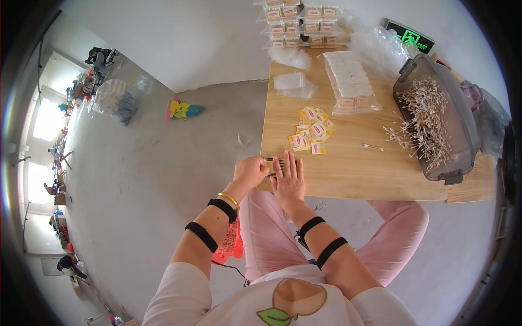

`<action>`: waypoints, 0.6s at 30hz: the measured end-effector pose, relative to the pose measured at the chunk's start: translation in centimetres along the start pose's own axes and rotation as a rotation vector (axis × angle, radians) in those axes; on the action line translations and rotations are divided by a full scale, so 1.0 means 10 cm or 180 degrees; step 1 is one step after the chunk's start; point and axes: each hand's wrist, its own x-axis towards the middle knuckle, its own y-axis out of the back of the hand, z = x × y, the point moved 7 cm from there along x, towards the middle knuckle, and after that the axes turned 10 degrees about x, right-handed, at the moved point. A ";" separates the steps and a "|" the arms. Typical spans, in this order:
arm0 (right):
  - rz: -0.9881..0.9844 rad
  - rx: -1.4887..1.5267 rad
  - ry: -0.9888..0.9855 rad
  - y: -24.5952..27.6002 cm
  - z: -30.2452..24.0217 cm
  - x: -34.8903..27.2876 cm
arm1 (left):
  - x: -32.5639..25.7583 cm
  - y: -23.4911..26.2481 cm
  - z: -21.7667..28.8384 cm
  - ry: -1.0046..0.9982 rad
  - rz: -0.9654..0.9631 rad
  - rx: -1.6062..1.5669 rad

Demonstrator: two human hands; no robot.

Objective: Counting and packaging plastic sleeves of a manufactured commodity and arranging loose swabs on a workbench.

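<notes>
At the near left corner of the wooden table, my left hand (251,172) is closed, gripping the left end of a small pack of cotton swabs (268,162). My right hand (289,182) lies flat over the same pack with its fingers stretched out, hiding most of it. Just beyond the hands, yellow and white printed cards (312,130) are spread in a loose pile. A single cotton swab (373,147) rests on the tabletop to the right of them.
A grey plastic bin (462,108) heaped with loose swabs stands on the table's right side. Farther back are a long clear bag of white packs (350,81), small clear bags (294,85) and stacked bagged packs (285,26). A red bag (231,242) hangs below my left forearm.
</notes>
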 end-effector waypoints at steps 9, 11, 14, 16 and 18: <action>-0.0343 -0.0042 0.0067 -0.07 -0.16 0.10 | -0.01 0.00 -0.01 -0.0535 0.0244 -0.0031; -0.0300 0.0332 -0.0027 -0.01 -0.09 0.08 | -0.05 0.06 -0.14 -0.0425 0.0818 -0.0022; -0.0246 0.0231 -0.0089 0.06 0.09 0.02 | -0.19 -0.03 -0.57 0.0240 0.1725 -0.0065; -0.0296 0.0040 -0.0055 0.08 0.06 0.01 | -0.14 -0.47 -0.96 0.0684 0.1298 -0.1050; -0.0419 -0.0076 -0.0062 0.06 0.04 0.02 | -0.06 -0.73 -0.94 0.0883 0.0330 -0.2471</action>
